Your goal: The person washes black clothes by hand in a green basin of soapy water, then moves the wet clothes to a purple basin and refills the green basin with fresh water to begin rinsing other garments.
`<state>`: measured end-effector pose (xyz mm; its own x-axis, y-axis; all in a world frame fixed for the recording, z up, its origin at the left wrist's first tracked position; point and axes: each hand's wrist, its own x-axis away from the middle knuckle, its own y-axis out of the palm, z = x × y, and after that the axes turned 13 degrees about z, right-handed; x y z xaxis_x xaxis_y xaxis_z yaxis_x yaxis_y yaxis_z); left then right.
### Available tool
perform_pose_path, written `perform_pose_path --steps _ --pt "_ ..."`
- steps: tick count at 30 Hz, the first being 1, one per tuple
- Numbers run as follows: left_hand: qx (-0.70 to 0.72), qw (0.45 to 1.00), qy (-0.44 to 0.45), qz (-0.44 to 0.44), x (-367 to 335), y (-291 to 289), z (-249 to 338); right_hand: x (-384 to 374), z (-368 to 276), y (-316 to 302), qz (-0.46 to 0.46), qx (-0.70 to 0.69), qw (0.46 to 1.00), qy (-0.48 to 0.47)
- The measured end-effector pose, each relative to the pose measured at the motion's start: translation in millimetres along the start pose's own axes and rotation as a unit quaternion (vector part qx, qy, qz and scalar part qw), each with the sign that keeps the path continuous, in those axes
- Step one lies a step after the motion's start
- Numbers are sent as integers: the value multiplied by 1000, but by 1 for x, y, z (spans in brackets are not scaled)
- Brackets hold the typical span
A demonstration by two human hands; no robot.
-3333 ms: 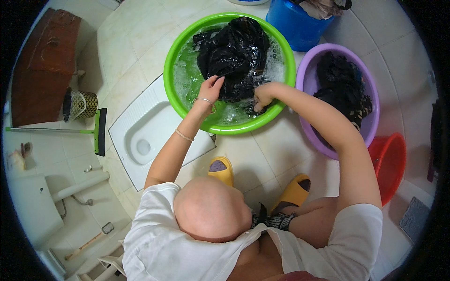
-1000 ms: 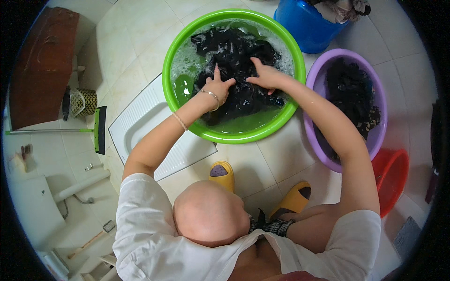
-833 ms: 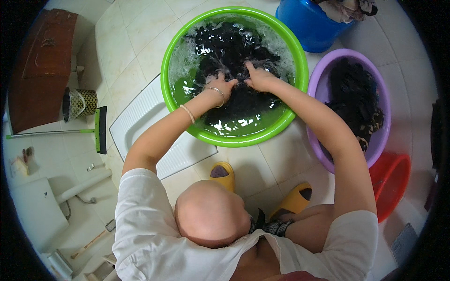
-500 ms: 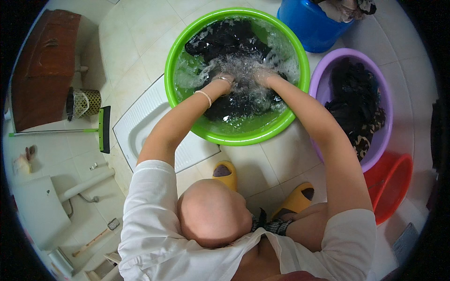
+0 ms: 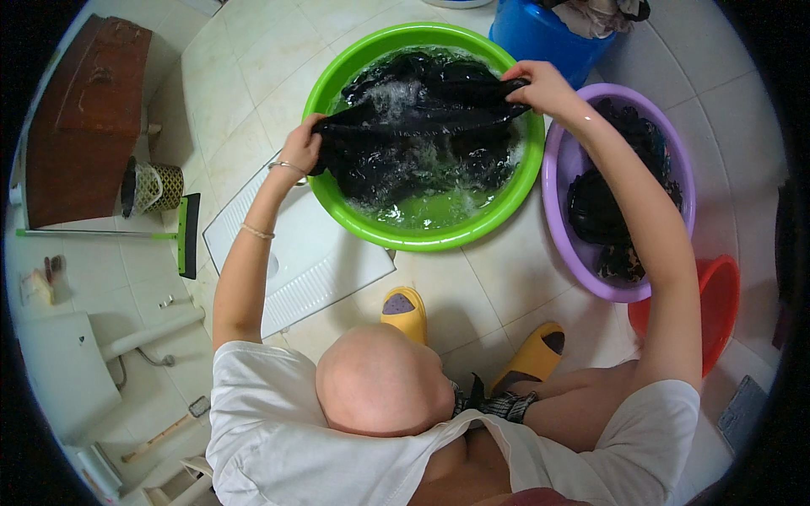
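Black garment (image 5: 422, 126): now lifted, stretched across green basin (image 5: 439, 240); left hand (image 5: 301, 150) and right hand (image 5: 544, 87) moved apart, fingers clamped on its ends.

top: white short-sleeved shirt (image 5: 278, 438), lower frame
left wrist: two thin bangles (image 5: 268, 198), left of centre
feet: yellow slippers (image 5: 405, 310), lower centre
arms: bare below the sleeves
waist: dark patterned cloth (image 5: 498, 405)
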<state>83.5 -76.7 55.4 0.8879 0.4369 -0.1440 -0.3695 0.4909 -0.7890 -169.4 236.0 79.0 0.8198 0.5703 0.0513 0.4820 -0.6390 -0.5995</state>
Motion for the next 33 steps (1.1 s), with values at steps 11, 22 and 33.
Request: perform_pose_path --steps 11,22,33 --pt "200 976 -89 -11 19 -23 17 4 -18 -39 -28 -58 982 178" --pt "-124 974 61 -178 17 93 74 -3 8 91 -171 92 970 146" --pt "-268 901 -13 -342 -10 204 -12 -29 62 184 -178 410 894 -41"
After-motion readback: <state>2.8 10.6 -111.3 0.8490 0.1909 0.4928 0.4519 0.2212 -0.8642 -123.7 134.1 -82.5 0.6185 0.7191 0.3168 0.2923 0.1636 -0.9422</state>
